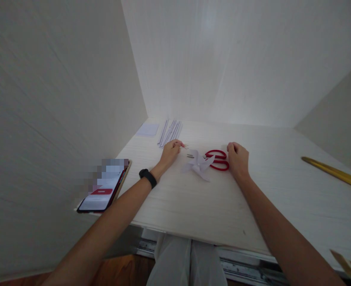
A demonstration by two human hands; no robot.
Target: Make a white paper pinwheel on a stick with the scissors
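Note:
A small white paper pinwheel (198, 164) lies on the pale wooden desk (193, 206), between my hands. Red-handled scissors (217, 159) lie just right of it, blades under the pinwheel. My left hand (171, 151), with a black band on the wrist, rests left of the pinwheel with fingers pinched on a thin pink-tipped stick (183, 146). Curled into a loose fist, my right hand (238, 157) rests on the desk against the scissors' handles; what it holds, if anything, is hidden.
A bundle of white paper strips (170, 132) and a small white square sheet (148, 129) lie at the back left. A phone (103, 191) leans at the left desk edge. A yellow ruler (334, 173) lies far right. White walls enclose the desk.

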